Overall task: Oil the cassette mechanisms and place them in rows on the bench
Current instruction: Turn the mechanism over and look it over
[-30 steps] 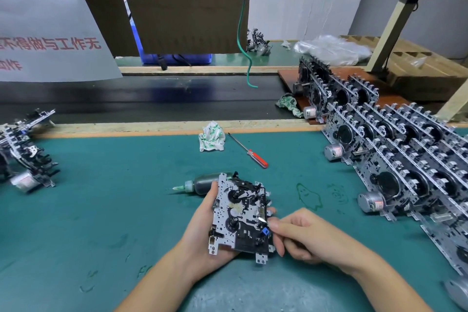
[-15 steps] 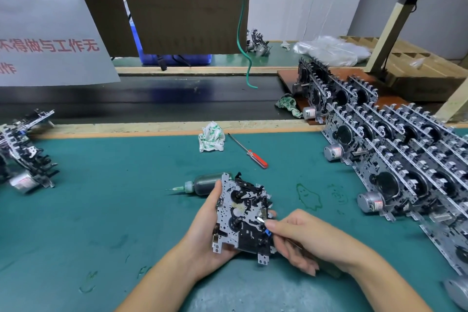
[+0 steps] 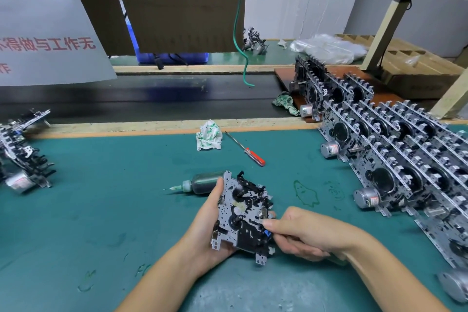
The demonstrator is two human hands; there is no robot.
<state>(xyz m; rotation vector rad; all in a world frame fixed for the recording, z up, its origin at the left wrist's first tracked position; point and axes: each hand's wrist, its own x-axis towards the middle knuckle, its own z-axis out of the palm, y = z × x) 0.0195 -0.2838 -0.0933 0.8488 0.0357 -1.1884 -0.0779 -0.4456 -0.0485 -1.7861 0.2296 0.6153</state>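
The left hand [image 3: 202,233] grips one cassette mechanism [image 3: 243,213] from behind and below, thumb along its left edge, holding it tilted up off the worktop [image 3: 101,210] with its gear side toward the camera. The right hand [image 3: 304,233] has its fingers curled, the forefinger and thumb meeting at the mechanism's right edge beside a small blue part; whether they pinch a tab on the mechanism or some thin tool cannot be told.

Just behind the held mechanism, partly hidden by it, an oil bottle [image 3: 202,182] lies on its side with its needle tip pointing left. Farther behind the mechanism and a little to its right lies a red-handled screwdriver [image 3: 247,151], and next to that a crumpled rag [image 3: 209,138]. Well to the right of the mechanism, the finished rows [image 3: 395,159] stand leaning in ranks, motors toward the person. Far to its left a small heap of mechanisms [image 3: 20,154] waits.

The step in hand looks like checking or working a part on this unit, with the bottle lying unused, so oiling seems either just finished or about to come. If oil is still due, the next move calls for the right hand to let go and take up the bottle; if not, the unit wants carrying to the right and setting at the near end of a row, at the same lean as its neighbours.
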